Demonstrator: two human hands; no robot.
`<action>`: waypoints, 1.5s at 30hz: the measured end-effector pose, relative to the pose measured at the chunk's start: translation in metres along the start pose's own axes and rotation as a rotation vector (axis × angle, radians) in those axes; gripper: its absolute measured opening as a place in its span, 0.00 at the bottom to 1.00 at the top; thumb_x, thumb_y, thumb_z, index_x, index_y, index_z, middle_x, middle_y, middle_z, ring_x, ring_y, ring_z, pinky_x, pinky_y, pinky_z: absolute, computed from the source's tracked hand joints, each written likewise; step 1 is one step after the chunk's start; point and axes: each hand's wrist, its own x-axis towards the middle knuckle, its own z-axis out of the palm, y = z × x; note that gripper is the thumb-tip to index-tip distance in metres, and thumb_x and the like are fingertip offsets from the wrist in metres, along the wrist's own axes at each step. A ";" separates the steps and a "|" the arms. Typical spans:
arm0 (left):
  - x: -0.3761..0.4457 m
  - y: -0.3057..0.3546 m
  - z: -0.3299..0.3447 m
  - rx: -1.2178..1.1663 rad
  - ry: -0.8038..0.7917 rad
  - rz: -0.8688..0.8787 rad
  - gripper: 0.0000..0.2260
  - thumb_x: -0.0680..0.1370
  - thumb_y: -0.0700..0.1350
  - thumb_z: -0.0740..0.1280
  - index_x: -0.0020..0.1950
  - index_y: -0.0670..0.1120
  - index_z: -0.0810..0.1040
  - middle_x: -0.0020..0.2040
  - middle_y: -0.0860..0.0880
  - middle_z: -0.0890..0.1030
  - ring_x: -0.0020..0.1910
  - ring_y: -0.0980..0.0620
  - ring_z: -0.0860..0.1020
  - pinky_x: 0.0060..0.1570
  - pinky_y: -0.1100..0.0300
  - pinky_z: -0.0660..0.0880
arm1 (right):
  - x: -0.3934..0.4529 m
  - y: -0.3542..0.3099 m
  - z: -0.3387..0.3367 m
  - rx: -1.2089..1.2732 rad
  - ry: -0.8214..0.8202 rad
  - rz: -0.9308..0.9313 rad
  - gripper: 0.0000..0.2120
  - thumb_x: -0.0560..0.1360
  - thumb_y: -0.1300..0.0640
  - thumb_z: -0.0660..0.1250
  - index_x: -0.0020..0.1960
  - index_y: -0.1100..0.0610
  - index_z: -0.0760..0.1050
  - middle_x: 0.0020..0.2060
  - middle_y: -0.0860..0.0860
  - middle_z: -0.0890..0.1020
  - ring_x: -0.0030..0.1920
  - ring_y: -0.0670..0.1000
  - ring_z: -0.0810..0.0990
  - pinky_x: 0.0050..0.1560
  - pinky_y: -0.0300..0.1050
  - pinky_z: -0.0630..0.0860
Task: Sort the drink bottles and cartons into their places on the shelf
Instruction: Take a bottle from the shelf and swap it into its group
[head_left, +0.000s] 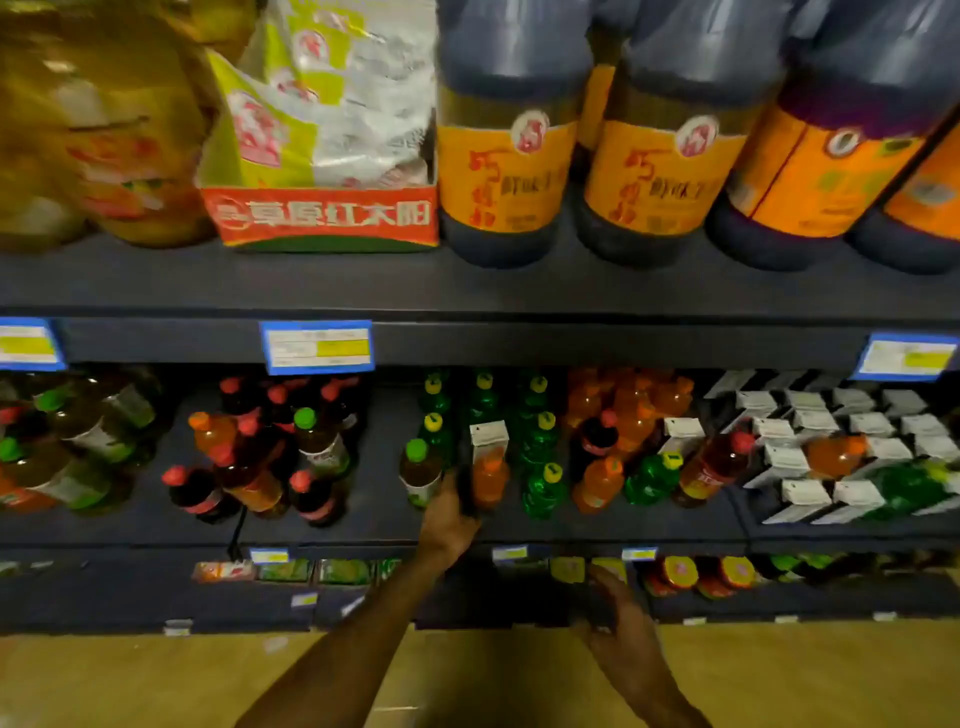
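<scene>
Left hand (449, 512) grips carton (485, 467) on middle shelf (363, 530); carton upright, long axis vertical, white top up, among green bottles (540, 483). Right hand (615, 605) at lower shelf, grip unclear.

bottles (540, 447) left | cartons (852, 447) right | shelf (363, 525) under both
</scene>
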 end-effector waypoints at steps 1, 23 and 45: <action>0.013 -0.001 0.007 0.027 0.050 -0.004 0.33 0.71 0.37 0.75 0.74 0.40 0.65 0.66 0.39 0.77 0.66 0.39 0.75 0.64 0.49 0.72 | 0.007 0.010 -0.002 0.039 0.018 -0.011 0.30 0.67 0.66 0.75 0.67 0.57 0.72 0.57 0.52 0.80 0.57 0.53 0.80 0.57 0.46 0.77; -0.081 0.025 -0.033 0.220 0.085 0.123 0.31 0.66 0.60 0.77 0.67 0.54 0.73 0.54 0.50 0.85 0.51 0.48 0.83 0.46 0.65 0.72 | 0.009 -0.087 -0.032 -0.007 -0.255 -0.119 0.34 0.65 0.53 0.79 0.68 0.43 0.70 0.63 0.40 0.74 0.65 0.40 0.71 0.65 0.34 0.68; -0.140 0.064 -0.023 -0.034 -0.060 0.207 0.35 0.62 0.72 0.74 0.66 0.67 0.69 0.61 0.68 0.76 0.61 0.69 0.75 0.59 0.55 0.79 | -0.030 -0.031 -0.144 0.192 0.066 0.042 0.24 0.55 0.66 0.83 0.47 0.54 0.81 0.38 0.50 0.87 0.40 0.50 0.85 0.44 0.49 0.79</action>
